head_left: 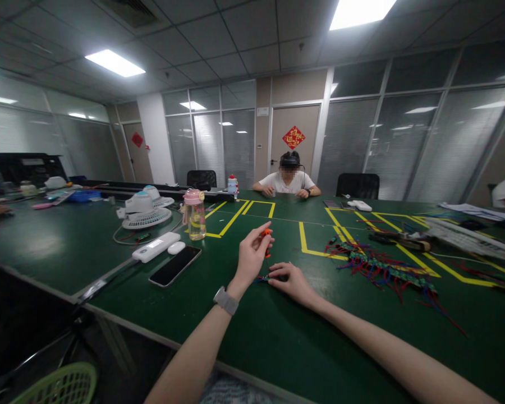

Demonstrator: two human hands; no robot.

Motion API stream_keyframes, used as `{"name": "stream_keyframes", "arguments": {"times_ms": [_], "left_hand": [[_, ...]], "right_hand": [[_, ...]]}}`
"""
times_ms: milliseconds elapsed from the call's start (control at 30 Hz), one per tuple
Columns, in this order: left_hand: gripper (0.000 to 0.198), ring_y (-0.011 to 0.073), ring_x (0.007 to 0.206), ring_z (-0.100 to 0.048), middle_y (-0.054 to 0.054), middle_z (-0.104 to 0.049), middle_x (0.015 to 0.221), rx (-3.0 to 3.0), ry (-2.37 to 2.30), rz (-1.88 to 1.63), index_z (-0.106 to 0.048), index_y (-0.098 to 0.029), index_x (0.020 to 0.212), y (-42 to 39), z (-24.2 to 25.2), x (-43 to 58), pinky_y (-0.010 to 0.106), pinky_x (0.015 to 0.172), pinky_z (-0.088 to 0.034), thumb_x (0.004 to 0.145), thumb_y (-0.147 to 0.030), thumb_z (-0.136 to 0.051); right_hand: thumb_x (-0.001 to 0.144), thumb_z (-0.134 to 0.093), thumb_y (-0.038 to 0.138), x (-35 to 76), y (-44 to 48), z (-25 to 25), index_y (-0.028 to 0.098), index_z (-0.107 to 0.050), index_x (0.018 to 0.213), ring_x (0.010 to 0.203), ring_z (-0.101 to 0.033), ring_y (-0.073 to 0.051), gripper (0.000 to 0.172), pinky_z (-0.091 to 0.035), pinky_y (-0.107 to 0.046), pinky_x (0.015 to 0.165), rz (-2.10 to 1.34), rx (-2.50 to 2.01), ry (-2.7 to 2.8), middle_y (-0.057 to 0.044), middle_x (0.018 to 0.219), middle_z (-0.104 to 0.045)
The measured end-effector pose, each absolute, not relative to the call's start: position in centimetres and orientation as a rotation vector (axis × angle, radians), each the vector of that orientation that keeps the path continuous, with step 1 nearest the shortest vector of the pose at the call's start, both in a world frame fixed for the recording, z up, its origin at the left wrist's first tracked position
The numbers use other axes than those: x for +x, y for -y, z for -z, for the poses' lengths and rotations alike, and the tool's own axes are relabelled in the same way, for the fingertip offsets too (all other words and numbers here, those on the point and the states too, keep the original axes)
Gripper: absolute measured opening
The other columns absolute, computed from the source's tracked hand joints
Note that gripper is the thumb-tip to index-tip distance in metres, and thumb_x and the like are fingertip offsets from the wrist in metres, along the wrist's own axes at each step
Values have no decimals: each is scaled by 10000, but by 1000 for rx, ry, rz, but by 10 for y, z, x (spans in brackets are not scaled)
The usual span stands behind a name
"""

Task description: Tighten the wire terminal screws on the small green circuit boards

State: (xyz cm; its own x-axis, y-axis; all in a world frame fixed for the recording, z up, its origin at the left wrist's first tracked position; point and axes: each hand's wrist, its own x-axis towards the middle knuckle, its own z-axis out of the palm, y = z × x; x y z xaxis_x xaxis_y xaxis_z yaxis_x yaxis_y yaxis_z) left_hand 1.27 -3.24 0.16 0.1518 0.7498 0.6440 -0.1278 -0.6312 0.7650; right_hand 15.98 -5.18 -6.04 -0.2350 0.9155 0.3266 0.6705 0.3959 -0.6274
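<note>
Head view showed the left hand (251, 250), fingers clamped on an orange tool (266, 232). The right hand's (293, 282) fingers pinched a small wired board (264, 279).

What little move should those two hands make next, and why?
Probably a small one: the left hand might lower the orange tool slightly while the right hand steadies the small wired piece. The tool points down towards that piece, and the right hand's fingers are at it; whether the tool's tip touches it is too small to tell.

Bare forearms (362, 331), grey wristwatch (226, 301) (left) – broad strap (232, 306), mottled clothing (235, 391)
</note>
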Motion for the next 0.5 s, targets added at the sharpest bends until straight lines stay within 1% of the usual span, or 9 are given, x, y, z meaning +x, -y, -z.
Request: {"name": "stream_keyframes", "arguments": {"times_ms": [67, 133, 233, 300, 333, 400, 433, 500], "left_hand": [[298, 131, 818, -590, 39, -568, 952, 1822, -685, -1650, -624, -233, 1094, 34, -2, 13, 261, 735, -505, 813, -323, -585], [282, 137, 864, -566, 41, -530, 978, 1902, -750, -1697, -645, -241, 1065, 35, -2, 13, 258, 767, -490, 801, -330, -601], [320, 150, 944, -562, 64, -510, 1108, 1862, -669, -1632, -583, -259, 1173, 35, -2, 15, 262, 779, -494, 880, -333, -474], [357, 147, 920, -584, 70, -531, 1118, 1786, -579, -1549, -522, -256, 1241, 33, -2, 16, 264, 751, -508, 909, -325, -411], [363, 141, 881, -593, 66, -547, 1086, 1765, -559, -1527, -513, -250, 1247, 33, -1, 16, 264, 735, -512, 904, -328, -422], [352, 129, 821, -589, 48, -551, 996, 1784, -592, -1544, -553, -241, 1202, 33, -1, 15, 255, 719, -507, 868, -337, -498], [341, 127, 817, -578, 40, -536, 969, 1817, -633, -1574, -583, -240, 1163, 33, -1, 15, 250, 723, -501, 841, -342, -543], [304, 134, 862, -555, 36, -499, 980, 1888, -721, -1635, -635, -247, 1090, 34, -2, 13, 251, 764, -483, 808, -351, -590]], "right_hand": [[756, -623, 318, 160, 52, 60, 239, -736, 878, 1059, -560, -234, 185, -189, -488, 1069, -466, -1350, 2000, -61, 1066, -662], [753, -626, 316, 160, 52, 60, 241, -736, 880, 1059, -561, -232, 184, -185, -489, 1071, -458, -1349, 2004, -59, 1065, -664], [751, -628, 315, 159, 52, 60, 241, -735, 886, 1061, -561, -235, 187, -187, -495, 1069, -449, -1358, 2005, -62, 1066, -665], [754, -625, 313, 159, 52, 60, 242, -735, 888, 1060, -562, -236, 187, -187, -501, 1066, -446, -1362, 2010, -64, 1067, -664], [755, -624, 311, 159, 52, 60, 243, -735, 884, 1056, -564, -237, 184, -187, -505, 1064, -444, -1362, 2012, -64, 1066, -665], [757, -621, 310, 159, 53, 59, 243, -736, 879, 1050, -567, -239, 181, -189, -511, 1061, -440, -1360, 2014, -66, 1064, -666], [758, -619, 309, 159, 53, 59, 244, -736, 878, 1049, -568, -240, 180, -189, -512, 1060, -436, -1360, 2014, -65, 1063, -666], [759, -617, 309, 159, 54, 58, 246, -736, 875, 1049, -567, -240, 178, -189, -513, 1060, -432, -1359, 2012, -63, 1064, -665]]}}
